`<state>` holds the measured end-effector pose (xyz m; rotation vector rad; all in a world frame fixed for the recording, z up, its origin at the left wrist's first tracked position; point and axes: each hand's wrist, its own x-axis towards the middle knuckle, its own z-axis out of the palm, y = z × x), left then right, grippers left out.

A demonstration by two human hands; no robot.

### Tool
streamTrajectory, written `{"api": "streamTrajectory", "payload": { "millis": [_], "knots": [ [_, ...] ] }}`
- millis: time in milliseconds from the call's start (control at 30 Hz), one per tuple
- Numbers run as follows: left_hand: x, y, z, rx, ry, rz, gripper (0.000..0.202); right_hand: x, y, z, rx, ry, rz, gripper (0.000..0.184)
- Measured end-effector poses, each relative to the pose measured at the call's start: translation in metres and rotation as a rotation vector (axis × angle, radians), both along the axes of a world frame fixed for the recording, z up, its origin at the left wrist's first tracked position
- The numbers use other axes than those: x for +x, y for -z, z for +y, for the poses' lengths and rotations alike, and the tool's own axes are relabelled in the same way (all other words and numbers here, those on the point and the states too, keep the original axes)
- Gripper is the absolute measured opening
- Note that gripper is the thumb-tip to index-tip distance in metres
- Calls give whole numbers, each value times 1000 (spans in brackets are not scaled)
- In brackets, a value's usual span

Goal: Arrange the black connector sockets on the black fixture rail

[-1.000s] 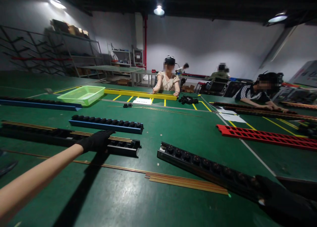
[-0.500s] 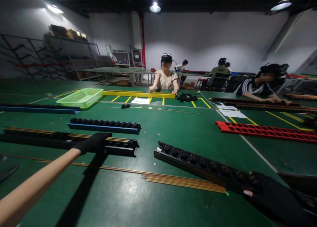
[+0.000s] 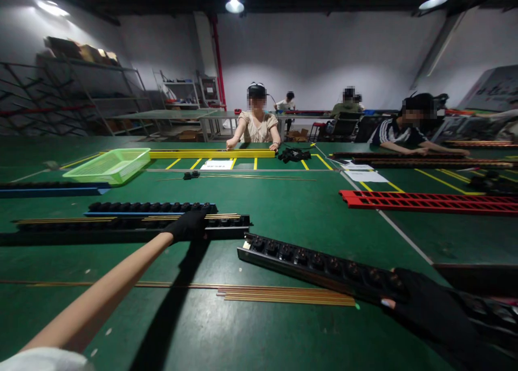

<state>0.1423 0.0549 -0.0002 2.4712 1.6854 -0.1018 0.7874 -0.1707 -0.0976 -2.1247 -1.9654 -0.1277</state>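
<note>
My left hand (image 3: 188,225), in a black glove with bare fingertips, is closed over a long black channel rail (image 3: 230,233) at the left. Thin brass rods (image 3: 154,218) lie along the top of that rail. My right hand (image 3: 424,306), gloved the same way, grips a second black rail (image 3: 299,263) at the lower right, which holds a row of round black parts. The near ends of the two rails almost meet, the right one slanting toward me. Below them, a bundle of brass rods (image 3: 287,296) rests on the green table (image 3: 226,338).
A blue rail (image 3: 149,208) with black parts lies just behind the left rail. Farther back are a green basket (image 3: 109,166), a yellow rail (image 3: 210,154) and a pile of black parts (image 3: 294,154). A red rail (image 3: 416,201) lies right. Co-workers sit across the table.
My left hand has moved right with its black rail, bringing its end close to the other rail. The view has turned slightly right. The right hand keeps its hold.
</note>
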Motion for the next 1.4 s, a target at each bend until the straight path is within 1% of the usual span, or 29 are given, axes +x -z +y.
{"api": "streamTrajectory", "payload": {
  "millis": [100, 267, 500, 667, 767, 933, 1067, 1200, 1300, 1400],
  "knots": [
    [16, 2, 8, 31, 62, -41, 81, -4, -4, -1, 23, -8, 29, 62],
    [42, 2, 16, 40, 45, 24, 70, -5, -6, -1, 28, -25, 61, 60],
    [88, 7, 32, 38, 66, 36, 68, -7, -11, 3, 28, -67, 9, 63],
    [116, 10, 41, 43, 99, 43, 64, -2, -6, 7, 19, -75, 31, 59],
    [125, 10, 42, 51, 119, 51, 65, 0, -3, 8, 34, -66, 43, 60],
    [145, 10, 42, 63, 137, 50, 64, -5, -3, 12, 75, -116, -4, 56],
    [171, 9, 42, 66, 152, 40, 64, -16, -11, 17, 127, -142, -34, 56],
    [193, 9, 39, 63, 172, 29, 62, -25, -21, 23, 142, -187, -81, 60],
    [205, 12, 36, 57, 178, 26, 62, -29, -26, 29, 127, -213, -78, 63],
    [213, 15, 35, 58, 175, 26, 64, -31, -29, 35, 121, -194, -70, 64]
  ]
}}
